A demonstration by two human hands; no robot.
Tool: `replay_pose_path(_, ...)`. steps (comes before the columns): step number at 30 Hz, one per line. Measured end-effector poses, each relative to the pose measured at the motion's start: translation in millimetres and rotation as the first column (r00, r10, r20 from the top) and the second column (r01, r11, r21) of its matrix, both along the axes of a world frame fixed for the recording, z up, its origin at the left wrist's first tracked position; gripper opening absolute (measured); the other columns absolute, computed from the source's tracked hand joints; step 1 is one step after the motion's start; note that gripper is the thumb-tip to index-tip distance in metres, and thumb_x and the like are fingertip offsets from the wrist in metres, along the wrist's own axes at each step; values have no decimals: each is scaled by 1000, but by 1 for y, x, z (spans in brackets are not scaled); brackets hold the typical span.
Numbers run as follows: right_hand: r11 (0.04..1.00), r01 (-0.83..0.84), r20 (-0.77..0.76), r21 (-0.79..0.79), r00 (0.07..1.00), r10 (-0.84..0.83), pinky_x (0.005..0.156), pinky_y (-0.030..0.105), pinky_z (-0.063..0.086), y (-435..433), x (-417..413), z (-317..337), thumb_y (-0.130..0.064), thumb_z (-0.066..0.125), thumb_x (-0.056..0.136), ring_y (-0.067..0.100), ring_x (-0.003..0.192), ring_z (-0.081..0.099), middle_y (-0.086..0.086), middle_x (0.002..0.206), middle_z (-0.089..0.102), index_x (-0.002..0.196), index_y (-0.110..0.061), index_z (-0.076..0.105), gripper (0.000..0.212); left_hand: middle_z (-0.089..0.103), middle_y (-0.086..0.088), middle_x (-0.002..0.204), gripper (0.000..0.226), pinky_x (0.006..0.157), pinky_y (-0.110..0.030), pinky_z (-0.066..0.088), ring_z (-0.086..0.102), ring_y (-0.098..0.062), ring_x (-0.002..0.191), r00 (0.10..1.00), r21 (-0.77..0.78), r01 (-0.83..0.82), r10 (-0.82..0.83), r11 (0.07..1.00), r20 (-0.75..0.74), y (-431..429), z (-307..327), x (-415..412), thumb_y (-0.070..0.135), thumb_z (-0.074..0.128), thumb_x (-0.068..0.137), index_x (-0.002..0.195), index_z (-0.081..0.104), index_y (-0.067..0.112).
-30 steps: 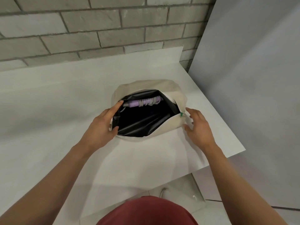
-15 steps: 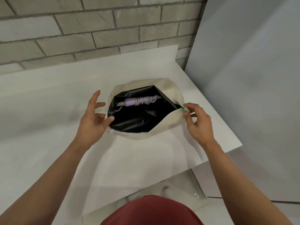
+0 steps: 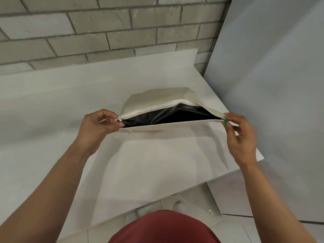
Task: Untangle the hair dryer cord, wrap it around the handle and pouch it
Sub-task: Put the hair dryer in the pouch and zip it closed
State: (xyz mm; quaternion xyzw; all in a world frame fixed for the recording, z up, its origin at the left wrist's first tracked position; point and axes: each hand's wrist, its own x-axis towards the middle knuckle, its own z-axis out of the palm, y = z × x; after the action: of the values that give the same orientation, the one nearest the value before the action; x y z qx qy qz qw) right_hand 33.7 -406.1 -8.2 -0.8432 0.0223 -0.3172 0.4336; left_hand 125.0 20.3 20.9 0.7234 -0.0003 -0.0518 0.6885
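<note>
The pouch (image 3: 154, 97) mouth has been pulled taut, with the left hand (image 3: 98, 127) fingers clamped on its left end and the right hand (image 3: 242, 135) fingers on the green zip pull (image 3: 225, 122). Only zipping seems left.

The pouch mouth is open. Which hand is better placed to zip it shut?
Right. The right hand pinches the green zipper pull at the right end of the pouch opening; the left hand pinches the opposite end, probably best left anchoring it taut.
</note>
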Motion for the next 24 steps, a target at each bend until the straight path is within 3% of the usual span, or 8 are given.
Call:
replay_pose_path(3, 1000, -2, -9, 9, 1000, 2, 85, 15, 53, -2, -10, 0, -10, 60, 104, 4, 109, 71, -18, 129, 71, 114, -31, 62, 23, 65, 4, 81, 22, 79, -29, 60, 70, -17, 81, 994, -182, 18, -37, 983, -100, 5, 0, 0, 4, 84, 69, 73, 72, 22)
replay_pose_path(7, 995, 50, -70, -85, 996, -56, 59, 24, 52, 4, -22, -1, -16, 59, 101, -2, 99, 70, -32, 119, 69, 115, -53, 60, 40, 65, 2, 80, 39, 76, -31, 61, 66, -14, 71, 965, -456, -167, 48, 874, -260, 0, -9, 1, -9, 64, 91, 74, 67, 26)
replay_pose_path(10, 990, 28, -76, -135, 996, -38, 62, 20, 52, 6, -27, -5, -25, 53, 98, -2, 98, 67, -31, 112, 66, 120, -45, 62, 30, 69, -1, 89, 35, 76, -33, 61, 64, -15, 69, 933, -534, -291, 113, 794, -340, -10, -9, -2, -6, 61, 91, 83, 70, 26)
replay_pose_path(13, 976, -15, -17, -218, 1000, 12, 80, 21, 55, 4, -29, -9, -14, 56, 100, 7, 102, 69, -26, 115, 64, 122, -30, 69, 30, 68, 0, 84, 26, 74, -34, 61, 62, -15, 69, 921, -382, -371, 281, 847, -270, -16, -9, -4, -1, 66, 86, 84, 74, 24)
replay_pose_path(15, 970, -36, 0, -241, 999, 37, 85, 29, 57, 0, -28, -10, -10, 59, 100, 14, 101, 70, -29, 114, 65, 121, -23, 72, 28, 62, 1, 78, 17, 69, -33, 63, 62, -15, 69, 922, -87, -387, 381, 918, -73, -12, -14, -5, 6, 75, 85, 82, 74, 22)
replay_pose_path(17, 965, -63, -8, -253, 998, 63, 89, 29, 56, -2, -28, -9, -12, 61, 100, 7, 106, 67, -37, 119, 63, 120, -22, 73, 26, 60, -1, 72, 16, 62, -30, 64, 62, -14, 64, 936, 243, -352, 337, 904, 102, -3, -20, -5, 13, 87, 80, 79, 73, 21)
replay_pose_path(21, 944, -143, -43, -298, 990, 137, 97, 22, 51, -1, -30, -4, -11, 63, 101, 2, 114, 63, -33, 121, 63, 121, -22, 75, 26, 67, -4, 77, 21, 66, -30, 65, 68, -19, 71, 976, 431, -99, 173, 897, -135, 23, -19, -10, 22, 95, 70, 78, 76, 18)
replay_pose_path(24, 943, -157, -39, -294, 988, 152, 97, 23, 50, 5, -26, 3, -11, 64, 101, 10, 110, 65, -14, 115, 69, 122, -18, 76, 25, 68, -2, 103, 46, 84, -35, 60, 69, -17, 92, 959, 495, 161, -17, 854, -283, 31, -4, -14, 32, 98, 65, 104, 73, 32)
